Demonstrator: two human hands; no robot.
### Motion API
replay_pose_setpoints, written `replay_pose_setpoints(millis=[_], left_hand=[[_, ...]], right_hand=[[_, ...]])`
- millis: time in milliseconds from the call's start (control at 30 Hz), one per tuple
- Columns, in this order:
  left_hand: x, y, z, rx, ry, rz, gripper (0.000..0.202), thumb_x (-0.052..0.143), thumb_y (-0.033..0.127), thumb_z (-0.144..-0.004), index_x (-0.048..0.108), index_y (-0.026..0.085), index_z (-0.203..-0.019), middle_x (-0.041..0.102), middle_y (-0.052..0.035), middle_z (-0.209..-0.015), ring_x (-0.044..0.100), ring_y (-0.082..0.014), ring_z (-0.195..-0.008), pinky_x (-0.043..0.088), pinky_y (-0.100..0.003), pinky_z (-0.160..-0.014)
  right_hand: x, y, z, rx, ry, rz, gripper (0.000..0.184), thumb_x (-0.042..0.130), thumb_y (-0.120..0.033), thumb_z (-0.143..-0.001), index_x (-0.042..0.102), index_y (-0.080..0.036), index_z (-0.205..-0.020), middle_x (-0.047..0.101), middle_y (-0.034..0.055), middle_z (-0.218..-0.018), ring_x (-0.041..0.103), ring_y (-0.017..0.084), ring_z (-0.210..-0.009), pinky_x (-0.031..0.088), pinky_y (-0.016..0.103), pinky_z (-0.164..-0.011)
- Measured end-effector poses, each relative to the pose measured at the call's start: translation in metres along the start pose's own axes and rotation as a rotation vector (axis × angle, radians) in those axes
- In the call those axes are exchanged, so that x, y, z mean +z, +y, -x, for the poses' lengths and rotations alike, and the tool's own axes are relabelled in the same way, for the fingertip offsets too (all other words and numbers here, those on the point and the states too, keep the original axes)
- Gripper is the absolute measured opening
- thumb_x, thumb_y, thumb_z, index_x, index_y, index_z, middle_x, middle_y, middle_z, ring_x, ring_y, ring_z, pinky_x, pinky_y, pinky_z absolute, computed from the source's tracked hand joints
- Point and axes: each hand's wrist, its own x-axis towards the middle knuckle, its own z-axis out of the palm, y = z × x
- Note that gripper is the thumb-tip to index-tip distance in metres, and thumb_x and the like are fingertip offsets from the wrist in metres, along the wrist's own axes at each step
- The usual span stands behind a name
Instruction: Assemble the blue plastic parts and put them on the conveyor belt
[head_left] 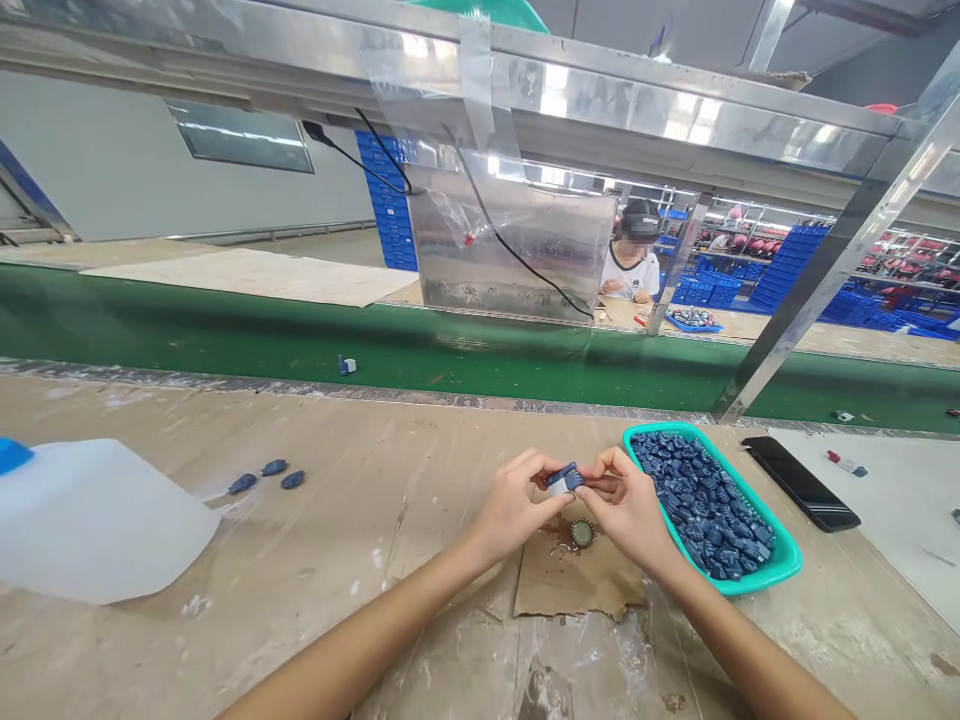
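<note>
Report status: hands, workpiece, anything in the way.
Left hand and right hand gripping blue-and-white piece. Piece raised above cardboard. Teal basket beside right hand; nothing seen blocking.

1 black phone [802,483] flat at right. Green belt [465,350] spans the view beyond it. Past belt: 1 co-worker [630,272], white top; blue crates [388,205], stacked.

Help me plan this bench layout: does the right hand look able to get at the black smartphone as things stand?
Probably yes, after releasing the blue-and-white piece. The turquoise basket lies between the right hand and the black smartphone, but reaching over looks possible; nothing covers the phone.
</note>
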Motion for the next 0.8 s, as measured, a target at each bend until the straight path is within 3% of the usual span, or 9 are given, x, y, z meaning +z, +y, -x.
replay_pose_setpoints(millis=[133, 300, 500, 567, 633, 700, 800], left_hand=[[-0.003, 0.006, 0.003, 0.126, 0.047, -0.024, 0.02, 0.061, 0.02, -0.071, 0.06, 0.017, -0.091, 0.056, -0.0011, -0.078, 0.054, -0.0113, -0.072, 0.043, -0.022, -0.063], [-0.004, 0.013, 0.009, 0.314, 0.091, -0.017, 0.022, 0.053, 0.013, -0.074, 0.057, 0.016, -0.096, 0.056, -0.0035, -0.081, 0.055, -0.0115, -0.073, 0.045, -0.022, -0.062], [0.0, 0.03, 0.024, 0.478, 0.181, -0.046, 0.026, 0.053, 0.009, -0.073, 0.052, 0.017, -0.098, 0.054, -0.0039, -0.08, 0.055, -0.0123, -0.071, 0.048, -0.025, -0.065], [0.0, 0.037, 0.024, 0.506, 0.142, -0.07, 0.027, 0.053, 0.009, -0.074, 0.051, 0.017, -0.099, 0.055, -0.0043, -0.082, 0.056, -0.0133, -0.075, 0.048, -0.026, -0.07], [-0.004, 0.036, 0.013, 0.483, 0.042, -0.105, 0.027, 0.05, 0.01, -0.076, 0.051, 0.018, -0.101, 0.057, -0.0052, -0.088, 0.056, -0.014, -0.082, 0.047, -0.026, -0.074], [-0.009, 0.023, -0.011, 0.412, -0.068, -0.172, 0.026, 0.047, 0.011, -0.078, 0.052, 0.019, -0.103, 0.057, -0.0053, -0.096, 0.054, -0.0152, -0.09, 0.045, -0.027, -0.079], [-0.017, -0.022, -0.061, 0.211, -0.157, -0.372, 0.024, 0.048, 0.014, -0.077, 0.055, 0.018, -0.1, 0.058, -0.0052, -0.1, 0.052, -0.019, -0.096, 0.041, -0.032, -0.086]], right_hand=[[-0.004, -0.006, -0.002, 0.139, -0.014, -0.237, 0.036, 0.075, -0.035, -0.06, 0.043, -0.02, -0.068, 0.056, -0.0023, -0.071, 0.062, 0.018, -0.081, 0.051, 0.031, -0.073], [-0.007, -0.012, 0.002, 0.386, -0.402, -0.524, 0.042, 0.067, -0.041, -0.071, 0.047, -0.022, -0.103, 0.062, 0.0025, -0.086, 0.063, 0.017, -0.081, 0.046, 0.035, -0.081], [-0.005, -0.018, 0.021, 0.274, -0.484, -0.56, 0.052, 0.064, -0.044, -0.073, 0.037, -0.026, -0.114, 0.063, 0.006, -0.094, 0.061, 0.02, -0.089, 0.043, 0.035, -0.081], [-0.014, -0.024, 0.022, 0.253, -0.523, -0.418, 0.059, 0.058, -0.049, -0.076, 0.028, -0.028, -0.123, 0.062, 0.0068, -0.098, 0.06, 0.021, -0.091, 0.044, 0.038, -0.082], [-0.033, -0.028, 0.016, 0.18, -0.49, -0.087, 0.063, 0.052, -0.048, -0.081, 0.019, -0.03, -0.131, 0.059, 0.0081, -0.107, 0.059, 0.021, -0.095, 0.043, 0.041, -0.086], [-0.062, -0.024, 0.005, 0.034, -0.329, 0.4, 0.057, 0.048, -0.044, -0.083, 0.024, -0.029, -0.133, 0.054, 0.0094, -0.116, 0.055, 0.022, -0.101, 0.04, 0.044, -0.091], [-0.111, 0.006, -0.015, -0.159, -0.024, 1.019, 0.04, 0.041, -0.033, -0.085, 0.046, -0.018, -0.121, 0.053, 0.0136, -0.117, 0.049, 0.028, -0.109, 0.037, 0.047, -0.094]])
